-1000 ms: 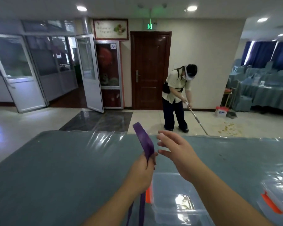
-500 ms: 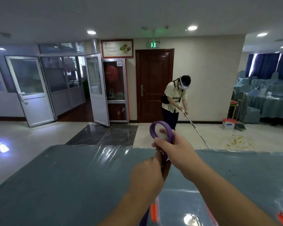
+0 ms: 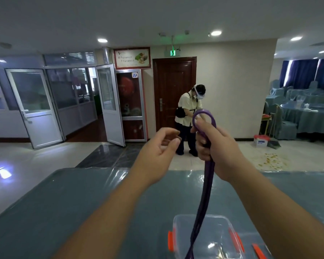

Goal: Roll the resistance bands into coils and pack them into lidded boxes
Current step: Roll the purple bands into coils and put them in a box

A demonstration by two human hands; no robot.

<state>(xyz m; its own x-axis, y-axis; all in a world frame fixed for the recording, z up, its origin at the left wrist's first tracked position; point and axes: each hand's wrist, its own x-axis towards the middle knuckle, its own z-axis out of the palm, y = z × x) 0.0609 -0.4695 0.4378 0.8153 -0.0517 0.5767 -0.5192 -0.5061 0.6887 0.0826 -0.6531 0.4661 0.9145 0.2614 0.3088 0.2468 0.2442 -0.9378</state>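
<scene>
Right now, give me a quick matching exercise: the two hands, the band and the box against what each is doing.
1 left hand
2 right hand
3 purple band
4 clear box

a sits on the table
b grips the band below its loop
c holds nothing, fingers loosely curled
d hangs down in front of the box

Pairs: 1-c, 2-b, 3-d, 4-a

The purple band (image 3: 204, 193) runs out of the picture at the bottom edge, so its lower end cannot be seen. Part of it is hidden inside the right hand (image 3: 216, 146). The clear box (image 3: 219, 238) on the bench (image 3: 64, 202) is cut off by the same edge. The writing on the framed sign (image 3: 132, 57) is too small to read. The right hand covers the far person's (image 3: 190, 113) hands.
</scene>
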